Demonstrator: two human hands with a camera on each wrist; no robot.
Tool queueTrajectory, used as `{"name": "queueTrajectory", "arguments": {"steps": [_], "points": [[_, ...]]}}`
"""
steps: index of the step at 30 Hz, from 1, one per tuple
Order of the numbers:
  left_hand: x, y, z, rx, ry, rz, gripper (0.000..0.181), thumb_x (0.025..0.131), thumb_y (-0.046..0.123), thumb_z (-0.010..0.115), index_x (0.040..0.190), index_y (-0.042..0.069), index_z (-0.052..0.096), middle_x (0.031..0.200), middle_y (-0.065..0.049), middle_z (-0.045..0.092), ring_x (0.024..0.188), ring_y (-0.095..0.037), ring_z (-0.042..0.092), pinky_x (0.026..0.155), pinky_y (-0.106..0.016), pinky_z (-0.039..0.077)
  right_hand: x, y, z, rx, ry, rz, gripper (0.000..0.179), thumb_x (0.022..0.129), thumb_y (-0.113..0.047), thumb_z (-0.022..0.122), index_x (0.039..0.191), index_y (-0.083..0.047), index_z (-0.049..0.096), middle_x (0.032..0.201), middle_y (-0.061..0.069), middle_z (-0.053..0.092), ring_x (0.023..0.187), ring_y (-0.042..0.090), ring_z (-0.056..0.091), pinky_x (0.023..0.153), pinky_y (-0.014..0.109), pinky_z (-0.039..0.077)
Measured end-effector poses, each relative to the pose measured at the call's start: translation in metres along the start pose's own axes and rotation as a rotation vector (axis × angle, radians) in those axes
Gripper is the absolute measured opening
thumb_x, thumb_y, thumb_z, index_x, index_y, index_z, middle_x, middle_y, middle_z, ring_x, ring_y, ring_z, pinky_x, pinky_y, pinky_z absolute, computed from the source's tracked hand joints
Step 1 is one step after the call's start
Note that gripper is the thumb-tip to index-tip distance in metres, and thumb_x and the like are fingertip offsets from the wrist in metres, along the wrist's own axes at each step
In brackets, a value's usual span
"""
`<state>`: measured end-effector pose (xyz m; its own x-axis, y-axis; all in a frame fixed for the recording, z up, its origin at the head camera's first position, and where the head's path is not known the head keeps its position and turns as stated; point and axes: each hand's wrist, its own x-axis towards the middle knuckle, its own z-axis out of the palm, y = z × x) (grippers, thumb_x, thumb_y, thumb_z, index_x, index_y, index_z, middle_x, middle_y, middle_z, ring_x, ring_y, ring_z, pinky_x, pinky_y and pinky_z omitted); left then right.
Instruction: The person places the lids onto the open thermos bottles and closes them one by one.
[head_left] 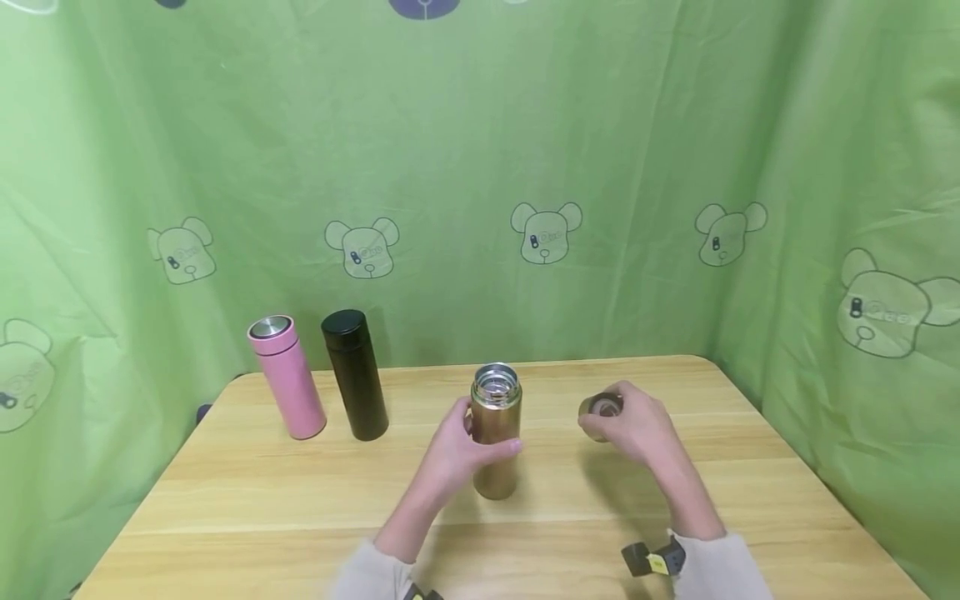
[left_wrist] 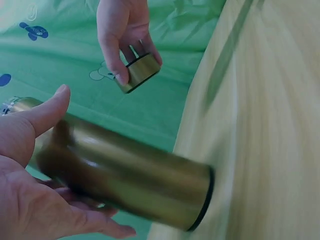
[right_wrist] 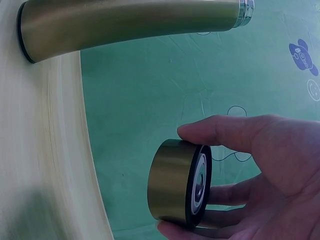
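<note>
My left hand [head_left: 459, 457] grips a gold thermos bottle [head_left: 497, 427] around its body, thumb across the front. The bottle stands upright and uncapped, its steel mouth and threaded neck showing at the top. In the left wrist view, the base of the bottle [left_wrist: 175, 192] has a black rim. To the right, my right hand [head_left: 639, 427] pinches the gold lid [head_left: 589, 422] between thumb and fingers, above the table and apart from the bottle. The right wrist view shows the lid [right_wrist: 172, 182] on its side, with a black edge and a pale inner ring facing the palm.
On the left of the wooden table [head_left: 300, 517] stand a pink thermos [head_left: 291, 383] with a steel-topped lid and a black thermos [head_left: 356, 379] beside it. A green curtain [head_left: 450, 150] printed with bear heads hangs behind the table and along both sides.
</note>
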<state>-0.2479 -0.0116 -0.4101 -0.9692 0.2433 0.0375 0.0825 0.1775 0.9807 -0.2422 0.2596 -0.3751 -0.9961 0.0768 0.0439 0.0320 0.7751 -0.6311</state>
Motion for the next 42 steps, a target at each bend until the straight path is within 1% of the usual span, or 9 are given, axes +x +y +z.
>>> {"name": "queueTrajectory", "arguments": {"steps": [2,4,12,15,22,29,34,39,42], "points": [[-0.001,-0.002,0.004,-0.015,0.000,0.009,0.090,0.074,0.033,0.091,0.147,0.011,0.043,0.143,-0.012,0.058,0.133,-0.033,0.055,0.114,-0.057,0.041,-0.001,0.001,0.000,-0.001,0.000,-0.001,0.072,0.084,-0.042,0.077,0.132,0.005,0.052,0.107,0.022,0.066,0.091,0.031,0.063,0.066,0.035,0.054],[-0.002,-0.003,0.006,-0.021,0.003,0.009,0.089,0.074,0.032,0.091,0.146,0.011,0.044,0.142,-0.011,0.058,0.132,-0.032,0.056,0.114,-0.057,0.042,-0.002,0.002,0.000,0.000,0.000,0.000,0.072,0.084,-0.042,0.076,0.132,0.005,0.052,0.107,0.022,0.066,0.090,0.030,0.063,0.066,0.034,0.053],[0.001,-0.008,0.004,0.001,-0.002,0.005,0.089,0.074,0.032,0.091,0.147,0.011,0.045,0.148,-0.016,0.054,0.138,-0.036,0.051,0.115,-0.058,0.039,0.000,0.002,-0.001,0.006,-0.008,0.001,0.071,0.084,-0.043,0.076,0.133,0.003,0.052,0.105,0.020,0.066,0.089,0.029,0.063,0.064,0.032,0.051],[0.003,-0.009,0.003,0.020,-0.002,0.011,0.085,0.074,0.034,0.091,0.144,0.012,0.049,0.145,-0.015,0.058,0.134,-0.035,0.055,0.113,-0.056,0.043,-0.001,0.000,-0.002,0.011,-0.007,-0.003,0.072,0.084,-0.044,0.076,0.133,0.003,0.053,0.105,0.020,0.066,0.089,0.028,0.063,0.064,0.032,0.051],[0.006,-0.013,0.000,0.058,0.017,0.002,0.079,0.069,0.040,0.093,0.137,0.021,0.058,0.138,-0.010,0.064,0.127,-0.030,0.062,0.107,-0.053,0.050,-0.001,-0.003,-0.002,0.004,-0.004,-0.015,0.074,0.084,-0.043,0.076,0.135,0.004,0.051,0.109,0.023,0.066,0.093,0.031,0.063,0.067,0.035,0.054],[0.007,-0.016,-0.003,0.067,0.023,0.004,0.077,0.067,0.041,0.094,0.134,0.023,0.059,0.136,-0.009,0.066,0.125,-0.029,0.063,0.107,-0.052,0.050,0.000,-0.008,0.002,0.013,-0.003,-0.022,0.074,0.084,-0.043,0.077,0.135,0.004,0.052,0.110,0.023,0.066,0.093,0.031,0.064,0.067,0.035,0.054],[0.008,-0.017,-0.004,0.069,0.018,0.014,0.077,0.067,0.039,0.094,0.135,0.022,0.060,0.135,-0.009,0.067,0.124,-0.029,0.064,0.107,-0.052,0.050,0.000,-0.014,0.005,0.043,-0.004,-0.033,0.075,0.083,-0.043,0.077,0.136,0.004,0.051,0.113,0.024,0.066,0.093,0.031,0.065,0.068,0.036,0.055],[0.008,-0.018,-0.003,0.074,0.025,0.018,0.076,0.067,0.038,0.094,0.133,0.022,0.060,0.133,-0.008,0.068,0.123,-0.028,0.065,0.106,-0.052,0.051,0.002,-0.020,0.007,0.075,-0.019,-0.038,0.075,0.084,-0.040,0.076,0.138,0.003,0.046,0.116,0.025,0.063,0.096,0.032,0.064,0.071,0.035,0.055],[0.009,-0.019,-0.003,0.074,0.030,0.020,0.075,0.066,0.039,0.094,0.132,0.023,0.061,0.132,-0.007,0.069,0.121,-0.027,0.066,0.106,-0.051,0.051,0.004,-0.026,0.006,0.092,-0.029,-0.052,0.077,0.085,-0.039,0.074,0.140,0.002,0.040,0.118,0.028,0.060,0.099,0.034,0.063,0.074,0.037,0.054]]}}
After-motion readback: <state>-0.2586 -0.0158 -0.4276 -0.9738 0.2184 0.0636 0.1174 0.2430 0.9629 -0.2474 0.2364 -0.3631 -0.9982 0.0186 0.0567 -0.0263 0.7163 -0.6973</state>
